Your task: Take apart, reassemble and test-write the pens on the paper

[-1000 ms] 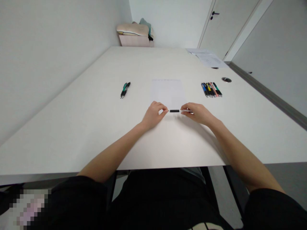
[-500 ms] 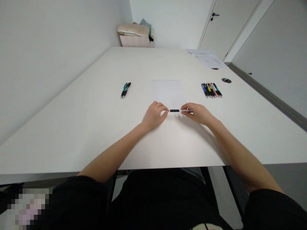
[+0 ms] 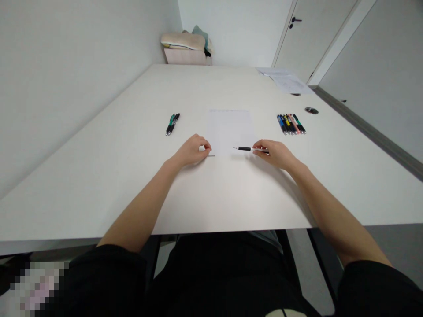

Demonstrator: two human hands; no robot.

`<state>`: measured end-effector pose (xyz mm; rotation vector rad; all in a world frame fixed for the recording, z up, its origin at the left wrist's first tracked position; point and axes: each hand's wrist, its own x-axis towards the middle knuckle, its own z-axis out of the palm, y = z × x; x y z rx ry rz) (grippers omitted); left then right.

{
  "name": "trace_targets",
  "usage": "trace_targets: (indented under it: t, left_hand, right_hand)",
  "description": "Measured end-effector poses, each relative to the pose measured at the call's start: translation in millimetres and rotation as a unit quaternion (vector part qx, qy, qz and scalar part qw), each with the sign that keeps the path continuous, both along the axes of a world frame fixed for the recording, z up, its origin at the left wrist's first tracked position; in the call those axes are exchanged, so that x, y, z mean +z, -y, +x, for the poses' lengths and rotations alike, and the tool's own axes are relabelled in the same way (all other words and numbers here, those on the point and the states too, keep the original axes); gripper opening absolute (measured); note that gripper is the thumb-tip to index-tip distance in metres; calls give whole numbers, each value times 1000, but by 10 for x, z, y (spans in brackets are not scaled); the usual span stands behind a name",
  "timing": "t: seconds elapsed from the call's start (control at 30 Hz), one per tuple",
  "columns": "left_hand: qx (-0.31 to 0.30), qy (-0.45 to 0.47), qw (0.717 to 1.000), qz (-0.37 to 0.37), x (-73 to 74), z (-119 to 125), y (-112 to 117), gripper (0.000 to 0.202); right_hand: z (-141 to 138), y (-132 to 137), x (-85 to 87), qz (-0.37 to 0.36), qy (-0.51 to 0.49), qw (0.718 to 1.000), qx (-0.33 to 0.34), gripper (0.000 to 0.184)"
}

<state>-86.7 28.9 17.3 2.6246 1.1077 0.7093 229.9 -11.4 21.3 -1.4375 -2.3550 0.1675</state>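
My right hand holds a white pen with a black grip level above the table, its end pointing left. A thin bit, like a refill tip, sticks out of that end. My left hand is apart from the pen, thumb and fingertips pinched together; anything between them is too small to make out. Just by its fingertips is a short thin grey piece; I cannot tell whether the hand touches it. Beyond both hands a sheet of paper lies flat, with faint writing along its top edge.
Two pens lie side by side on the left of the white table. A row of several coloured pens is at the right. More papers and a round metal fitting are farther back on the right.
My left hand has moved left, away from the pen's end. The thin tip of the pen now shows, and the grey piece has come into view. My right hand has barely moved, still holding the pen.
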Motion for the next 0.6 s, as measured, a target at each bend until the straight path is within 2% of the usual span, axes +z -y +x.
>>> trace_targets:
  t: [0.23,0.6]
  left_hand:
    - [-27,-60,998,-14,-47,-71,-17,11]
    - [-20,-67,998,-5,-66,-34,-1,12]
  right_hand:
    - [42,-25,-26,-3,-1,1000,-7,21]
    - [42,-28,-19,-9,1,1000,-16,21]
